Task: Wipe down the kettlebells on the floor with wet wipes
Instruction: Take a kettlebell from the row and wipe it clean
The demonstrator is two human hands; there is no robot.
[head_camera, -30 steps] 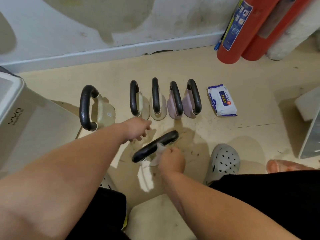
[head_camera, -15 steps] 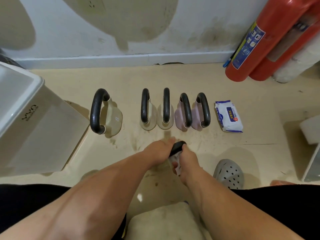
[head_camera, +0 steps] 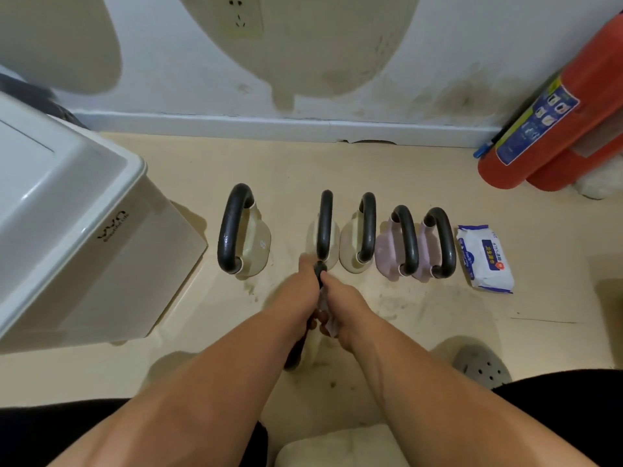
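Between the two hands, low in the middle of the view, lies the kettlebell [head_camera: 312, 345]. Its cream body rests on the floor [head_camera: 404, 163] under the wrists, tipped so that its black handle [head_camera: 319, 268] points away toward the wall [head_camera: 371, 79]. The left hand [head_camera: 301, 288] is closed round the handle from the left, with its fingers curled out of sight on the far side. The right hand [head_camera: 342, 303] is closed as well, set against the handle's right side with a white wipe [head_camera: 329, 328] bunched in its fingers. A scrap of the wipe shows in the narrow gap between the hands. Whether the hands touch each other across the handle cannot be told.

Just beyond the knuckles, five more kettlebells stand upright in a row. A large cream one [head_camera: 242, 230] stands apart at the left, then come two smaller cream ones [head_camera: 325, 227] and two pink ones [head_camera: 397, 251] close together. The tip of the held handle lies just in front of the first small cream one.

A pack of wipes [head_camera: 485, 259] lies flat just right of the last pink one. A white bin [head_camera: 67, 224] stands at the left. Two red extinguishers [head_camera: 553, 123] lean in the right corner, and a grey clog [head_camera: 482, 365] sits near the right forearm.
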